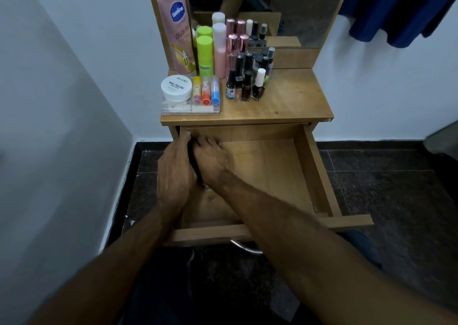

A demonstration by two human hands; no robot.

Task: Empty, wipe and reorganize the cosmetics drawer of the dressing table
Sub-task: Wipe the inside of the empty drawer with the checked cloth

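White walls and a dark floor are framing the table (285, 101) at frame centre. Its drawer (314, 171) is standing fully open in the middle of the frame, with most of its floor showing bare. Cosmetics are crowding the upper-left part of the tabletop: a tube (176, 25), bottles (244, 77), a jar (176, 88) and sticks (205, 90).

Both hands are reaching into the drawer's far-left corner. The left hand (174, 173) and the right hand (210, 158) are lying close together over something dark between them. Whether either grip is closed on it, or what it is, cannot be determined.

Probable hazards:
- Leaning weight on the extended drawer is likely to strain or tip it.
- Lifting a hand upward may strike the tabletop edge directly above.
- Jolting the table may topple the tightly packed bottles.
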